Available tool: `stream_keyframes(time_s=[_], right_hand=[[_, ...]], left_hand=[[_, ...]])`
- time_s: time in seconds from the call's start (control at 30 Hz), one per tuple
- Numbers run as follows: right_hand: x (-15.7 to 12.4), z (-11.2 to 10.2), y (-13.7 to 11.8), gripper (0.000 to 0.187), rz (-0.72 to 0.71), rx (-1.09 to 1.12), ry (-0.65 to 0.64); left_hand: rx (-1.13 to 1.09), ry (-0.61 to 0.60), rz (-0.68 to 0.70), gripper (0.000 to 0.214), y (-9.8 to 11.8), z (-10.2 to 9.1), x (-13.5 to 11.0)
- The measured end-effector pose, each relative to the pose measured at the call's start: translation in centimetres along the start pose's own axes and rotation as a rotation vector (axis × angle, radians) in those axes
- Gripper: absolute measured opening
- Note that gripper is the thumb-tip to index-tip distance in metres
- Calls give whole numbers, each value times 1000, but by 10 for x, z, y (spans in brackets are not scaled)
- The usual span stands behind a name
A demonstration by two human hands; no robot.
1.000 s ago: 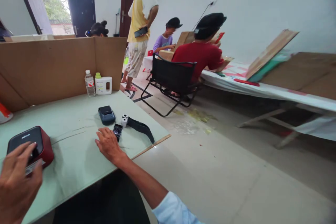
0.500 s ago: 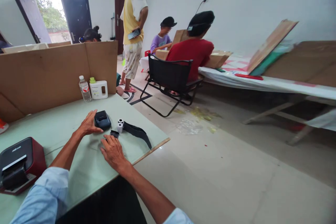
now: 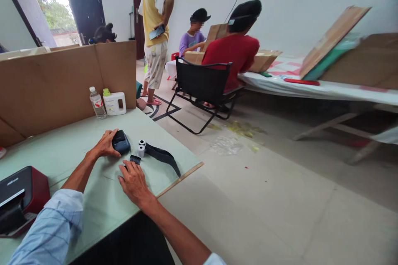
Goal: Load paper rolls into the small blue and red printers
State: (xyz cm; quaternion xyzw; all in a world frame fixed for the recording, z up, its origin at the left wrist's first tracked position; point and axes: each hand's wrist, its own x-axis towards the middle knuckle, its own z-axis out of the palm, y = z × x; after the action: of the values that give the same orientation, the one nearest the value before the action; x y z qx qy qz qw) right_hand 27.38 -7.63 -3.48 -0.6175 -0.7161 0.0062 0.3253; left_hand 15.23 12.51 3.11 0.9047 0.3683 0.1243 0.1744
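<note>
My left hand (image 3: 105, 145) is wrapped around the left side of a small dark blue-black box-like device (image 3: 121, 142), perhaps a portable printer, with fingers behind it and thumb in front. To its right stand two small white paper rolls (image 3: 141, 149). A black strap (image 3: 163, 156) curves away from them toward the table edge. My right hand (image 3: 134, 179) lies palm down on the green tabletop (image 3: 102, 198), fingers spread. Its fingertips are at a small black piece (image 3: 135, 159), partly hidden; whether they touch it I cannot tell.
A red and black machine (image 3: 23, 198) sits at the left. Behind are a water bottle (image 3: 97, 103), a white jug (image 3: 114, 103) and a cardboard screen (image 3: 62, 83). A person in red sits on a folding chair (image 3: 202, 78); others are beyond. Plastic scraps (image 3: 225, 145) lie on the floor.
The view has shifted slightly. My left hand sits closer around the dark device, which looks slightly turned. My right hand has hardly moved.
</note>
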Motion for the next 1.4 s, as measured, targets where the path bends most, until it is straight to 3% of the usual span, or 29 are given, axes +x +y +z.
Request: stream_keyframes(time_s=[0.17, 0.37, 0.5, 0.6, 0.77, 0.93, 1.07, 1.23, 1.4], right_hand=[[0, 0, 1, 32, 8, 10, 17], [-3, 2, 3, 29, 12, 9, 31], [-4, -3, -1, 36, -16, 68, 124], [5, -8, -15, 43, -88, 214, 183], [35, 11, -40, 58, -111, 463, 85], [55, 48, -37, 62, -25, 580, -16], [54, 64, -27, 58, 7, 672, -67], [47, 79, -29, 55, 33, 695, -68], [44, 91, -38, 55, 67, 650, -13]], left_hand=[[-8, 47, -3, 125, 7, -17, -23], [21, 175, -38, 125, 8, -33, -94], [15, 177, -79, 121, 2, -31, -141], [13, 162, -84, 118, -4, -27, -161], [-63, 159, -85, 119, -16, -16, -178], [-172, 276, -181, 121, -26, -1, -200], [-242, 334, -279, 103, -24, 11, -215], [-257, 360, -227, 88, -17, 19, -214], [-275, 349, -198, 86, -17, 16, -213]])
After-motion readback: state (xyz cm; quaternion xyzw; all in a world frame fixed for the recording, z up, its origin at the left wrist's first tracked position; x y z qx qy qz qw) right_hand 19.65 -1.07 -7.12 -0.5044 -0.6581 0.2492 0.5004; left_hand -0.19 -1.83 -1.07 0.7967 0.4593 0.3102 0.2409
